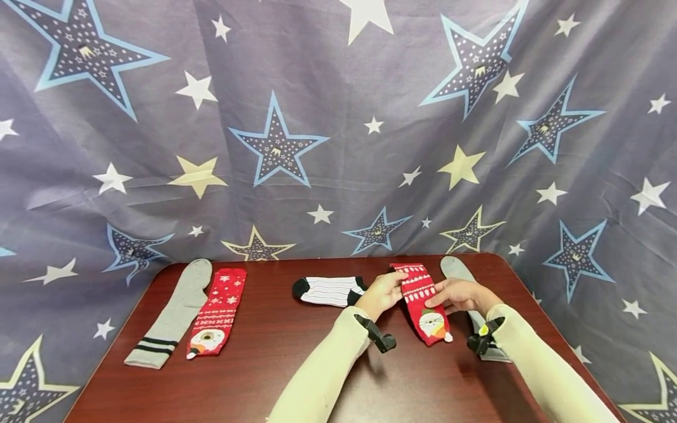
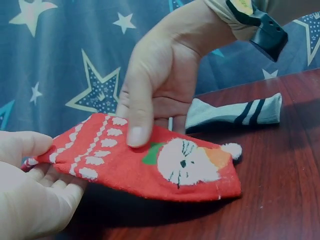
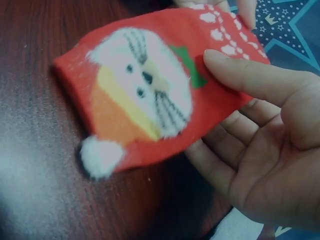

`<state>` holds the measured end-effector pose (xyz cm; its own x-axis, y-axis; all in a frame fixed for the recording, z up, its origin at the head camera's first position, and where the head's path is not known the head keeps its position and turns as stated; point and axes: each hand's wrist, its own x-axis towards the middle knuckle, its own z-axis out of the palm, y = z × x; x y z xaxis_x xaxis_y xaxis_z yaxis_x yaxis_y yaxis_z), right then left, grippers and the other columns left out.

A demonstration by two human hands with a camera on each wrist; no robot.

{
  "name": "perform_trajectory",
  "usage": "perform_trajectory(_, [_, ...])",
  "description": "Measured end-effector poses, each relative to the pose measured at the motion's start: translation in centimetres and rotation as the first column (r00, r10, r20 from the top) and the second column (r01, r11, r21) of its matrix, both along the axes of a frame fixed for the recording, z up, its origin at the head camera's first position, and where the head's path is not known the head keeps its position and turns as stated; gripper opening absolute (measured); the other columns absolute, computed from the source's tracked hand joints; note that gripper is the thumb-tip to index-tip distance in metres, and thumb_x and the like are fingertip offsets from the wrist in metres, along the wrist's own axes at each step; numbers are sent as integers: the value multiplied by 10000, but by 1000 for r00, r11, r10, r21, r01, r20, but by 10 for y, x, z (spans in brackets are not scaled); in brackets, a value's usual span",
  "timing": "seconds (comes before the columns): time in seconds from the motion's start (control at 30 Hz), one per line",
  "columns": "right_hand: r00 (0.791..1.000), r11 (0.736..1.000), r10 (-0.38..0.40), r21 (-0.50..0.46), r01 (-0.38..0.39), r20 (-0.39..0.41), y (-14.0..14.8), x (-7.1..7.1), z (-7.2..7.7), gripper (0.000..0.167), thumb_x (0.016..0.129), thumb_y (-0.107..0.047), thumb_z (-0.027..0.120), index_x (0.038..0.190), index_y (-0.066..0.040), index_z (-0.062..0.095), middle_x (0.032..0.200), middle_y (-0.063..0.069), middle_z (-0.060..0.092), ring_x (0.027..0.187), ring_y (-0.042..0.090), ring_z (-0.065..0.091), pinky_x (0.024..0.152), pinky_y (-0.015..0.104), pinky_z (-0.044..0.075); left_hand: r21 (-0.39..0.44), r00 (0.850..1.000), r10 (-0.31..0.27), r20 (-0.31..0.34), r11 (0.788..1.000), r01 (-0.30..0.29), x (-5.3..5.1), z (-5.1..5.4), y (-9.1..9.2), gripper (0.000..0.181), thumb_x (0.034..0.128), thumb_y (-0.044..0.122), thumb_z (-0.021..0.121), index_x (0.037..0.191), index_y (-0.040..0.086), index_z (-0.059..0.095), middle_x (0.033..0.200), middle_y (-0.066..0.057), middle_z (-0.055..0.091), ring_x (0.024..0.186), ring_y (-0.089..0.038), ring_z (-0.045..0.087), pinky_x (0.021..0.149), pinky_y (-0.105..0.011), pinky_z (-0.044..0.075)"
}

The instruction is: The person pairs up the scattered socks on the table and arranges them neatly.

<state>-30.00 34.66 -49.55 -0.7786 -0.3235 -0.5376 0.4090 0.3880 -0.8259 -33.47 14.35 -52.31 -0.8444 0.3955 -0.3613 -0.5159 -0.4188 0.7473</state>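
Note:
Both hands hold a red sock (image 1: 418, 291) with white patterns, a white whiskered animal face and a small white pompom. My left hand (image 1: 382, 294) pinches its far, patterned end between thumb and fingers. Along the sock's right edge, my right hand (image 1: 462, 295) grips with the thumb on top and the fingers underneath. In the left wrist view the sock (image 2: 145, 160) is lifted over the table with a shadow below. The animal face (image 3: 145, 82) faces up in the right wrist view. Beside the left hand lies a white striped sock (image 1: 328, 291) with black heel and toe, partly covered.
A grey sock (image 1: 457, 268) with black stripes lies behind the right hand, partly hidden by it. At the left of the brown table (image 1: 254, 388) lie another grey sock (image 1: 177, 311) and a red sock (image 1: 219, 305) with an animal face. A star-patterned cloth (image 1: 338, 147) hangs behind.

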Motion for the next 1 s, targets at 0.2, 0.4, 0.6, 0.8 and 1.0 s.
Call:
perform_trajectory(0.2, [999,999,32,-8,-32,-7,-5,2,0,187,911,-81,717,1097,-60,731,945,-2,753,907,160,691,858,378,577,-19,999,-19,-31,1000,18,-8,10,-12,349,988,43,565,1306,-99,568,1218,-192,673,1105,-254,648,1142,-478,459])
perform_trajectory(0.4, [999,998,51,-48,-51,-6,-8,1,2,204,927,-69,695,1125,-30,720,943,-4,760,906,155,695,879,378,574,-11,999,2,-34,1000,-2,-15,17,-23,339,975,60,590,1285,-78,585,1044,-107,686,987,-209,659,1140,-461,464])
perform_trajectory(0.6, [998,997,58,-55,-59,-23,-11,0,4,236,947,-95,677,1168,-14,696,965,-9,760,933,151,704,939,409,543,15,999,16,-46,1000,-15,-20,22,-32,330,996,96,558,1281,-71,571,1177,-169,658,1071,-247,638,1165,-467,435])
perform_trajectory(0.8, [998,996,51,-77,-54,-34,-14,-2,8,245,974,-103,641,1198,-9,674,979,-20,754,946,138,704,953,423,534,48,999,43,-26,998,-42,-24,27,-42,249,974,119,562,1176,-25,585,1132,-157,648,1118,-271,620,1173,-472,422])
perform_trajectory(1.0, [999,993,25,-110,-28,-35,-13,-4,7,192,1014,-134,586,1160,-58,684,945,-29,751,914,129,703,888,378,554,67,998,52,-27,997,-50,-28,31,-54,153,978,126,552,1094,35,595,936,-51,654,999,-217,630,1182,-477,407])
